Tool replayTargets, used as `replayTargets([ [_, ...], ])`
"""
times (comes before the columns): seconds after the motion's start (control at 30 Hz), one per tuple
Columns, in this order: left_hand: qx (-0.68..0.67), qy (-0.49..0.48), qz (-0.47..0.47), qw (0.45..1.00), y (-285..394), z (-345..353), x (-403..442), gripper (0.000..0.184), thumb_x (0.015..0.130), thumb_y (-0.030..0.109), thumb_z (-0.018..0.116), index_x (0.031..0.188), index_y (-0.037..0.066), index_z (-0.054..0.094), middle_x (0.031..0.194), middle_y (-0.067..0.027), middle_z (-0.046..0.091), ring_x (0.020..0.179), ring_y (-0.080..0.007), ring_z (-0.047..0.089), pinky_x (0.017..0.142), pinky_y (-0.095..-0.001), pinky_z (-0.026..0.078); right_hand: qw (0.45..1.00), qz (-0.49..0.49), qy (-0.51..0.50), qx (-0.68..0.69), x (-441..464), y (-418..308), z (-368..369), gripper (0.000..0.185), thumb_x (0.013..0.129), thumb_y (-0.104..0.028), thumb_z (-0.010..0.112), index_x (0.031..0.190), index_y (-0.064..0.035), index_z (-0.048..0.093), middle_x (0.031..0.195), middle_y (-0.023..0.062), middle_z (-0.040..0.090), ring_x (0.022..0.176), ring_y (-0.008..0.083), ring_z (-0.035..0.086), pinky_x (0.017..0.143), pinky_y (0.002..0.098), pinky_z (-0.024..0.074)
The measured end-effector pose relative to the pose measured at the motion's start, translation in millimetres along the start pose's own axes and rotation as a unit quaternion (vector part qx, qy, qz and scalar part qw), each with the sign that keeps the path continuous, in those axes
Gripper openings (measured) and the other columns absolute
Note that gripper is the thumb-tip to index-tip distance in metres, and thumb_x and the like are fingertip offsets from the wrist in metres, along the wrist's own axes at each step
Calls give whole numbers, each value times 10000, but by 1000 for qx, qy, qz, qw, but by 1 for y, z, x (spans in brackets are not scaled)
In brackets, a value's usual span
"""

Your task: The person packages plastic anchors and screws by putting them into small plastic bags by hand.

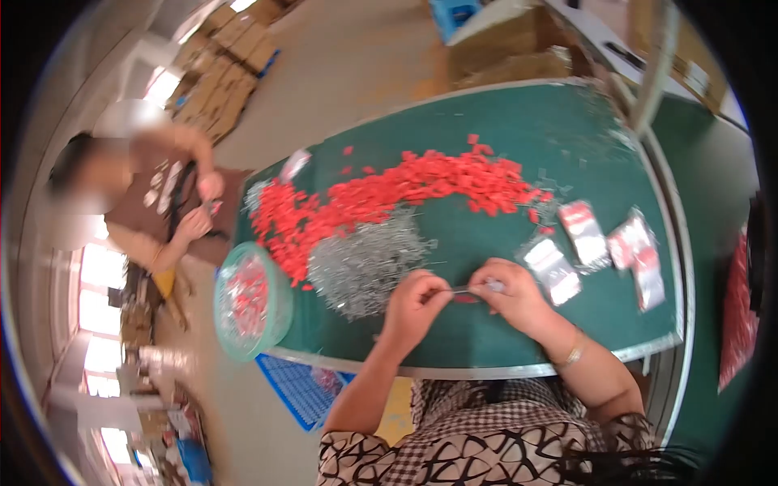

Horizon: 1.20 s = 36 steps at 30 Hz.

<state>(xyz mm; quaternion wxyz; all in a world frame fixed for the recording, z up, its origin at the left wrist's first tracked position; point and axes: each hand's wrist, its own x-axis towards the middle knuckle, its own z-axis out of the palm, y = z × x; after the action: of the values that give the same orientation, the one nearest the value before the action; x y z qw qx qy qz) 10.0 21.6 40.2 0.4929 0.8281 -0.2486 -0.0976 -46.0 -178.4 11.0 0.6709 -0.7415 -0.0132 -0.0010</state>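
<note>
On the green table (pixel 466 235), small red pieces (pixel 421 180) heaped beyond thin grey pieces (pixel 365 266), clear plastic bags (pixel 582 235) at right, left hand (pixel 415 308) and right hand (pixel 516 296) with grip clamped on a thin greyish strip (pixel 459 289) between them.

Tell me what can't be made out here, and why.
Head view: the full shape of the thin item between the left hand and right hand, partly covered by the fingers.
Head view: what the co-worker's hands hold, too small and blurred.
Head view: any print on the clear bags, too small and blurred.
Head view: the right side of the red bundle, lost in the dark image border.
</note>
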Motion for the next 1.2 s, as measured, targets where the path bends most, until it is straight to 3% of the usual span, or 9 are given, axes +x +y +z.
replayTargets([
  [0.2,-24,33,-33,999,-4,-17,-21,67,815,40,688,852,11,639,820,-45,557,696,-128,544,599,-255,419,992,68,-22,102,-4,1,3,56,901,-64,624,929,-21,647,853,37,575,595,101,553,483,243,447],
  [0.3,-172,295,-101,934,-8,-58,-44,33,867,53,653,896,39,649,736,-10,567,611,-93,521,578,-223,438,972,106,-36,206,0,4,3,119,942,-94,584,1037,-33,621,885,28,584,627,106,564,520,243,460],
  [0.33,-211,403,5,890,-22,-82,-52,64,891,47,627,954,35,632,725,0,567,583,-80,516,561,-215,451,962,115,-39,243,-1,4,2,146,955,-106,571,1078,-38,611,896,27,587,640,112,569,538,245,466],
  [0.43,-297,525,67,795,-25,-142,-67,230,923,42,587,1144,5,534,862,-63,615,634,-108,540,569,-251,463,881,141,-90,442,-4,10,6,244,971,-130,545,1186,-21,576,1015,82,615,804,170,619,718,297,528],
  [0.53,-314,546,-38,776,-18,-118,-61,361,916,63,604,1258,-9,516,923,-69,634,660,-116,557,607,-256,481,825,148,-106,536,-2,8,11,360,973,-158,543,1290,9,512,1150,141,602,1006,238,612,944,386,493],
  [0.67,-162,226,-129,952,-31,-39,-58,292,909,99,639,1187,16,603,938,-48,652,731,-86,594,657,-227,496,801,138,-107,572,-1,8,13,454,973,-202,551,1350,30,449,1243,163,572,1147,266,558,1065,439,404],
  [0.73,-153,86,-172,969,-5,8,-40,227,888,98,668,1101,23,652,938,-32,665,781,-65,618,684,-193,491,804,131,-107,570,-2,8,13,475,972,-220,557,1362,24,440,1233,154,579,1161,260,549,1052,431,404],
  [0.87,-125,11,-93,988,2,54,-12,166,873,58,658,1034,14,659,863,-19,648,708,-76,584,608,-219,472,825,107,-144,536,-2,11,9,470,967,-226,570,1351,22,462,1255,140,576,1171,234,544,1012,385,422],
  [1.2,-174,39,-166,970,-4,54,-8,71,878,59,665,918,3,650,761,-16,636,636,-59,561,572,-219,467,846,120,-68,515,-1,25,11,251,981,-141,544,1156,34,589,1112,135,644,1008,216,626,894,357,504],
])
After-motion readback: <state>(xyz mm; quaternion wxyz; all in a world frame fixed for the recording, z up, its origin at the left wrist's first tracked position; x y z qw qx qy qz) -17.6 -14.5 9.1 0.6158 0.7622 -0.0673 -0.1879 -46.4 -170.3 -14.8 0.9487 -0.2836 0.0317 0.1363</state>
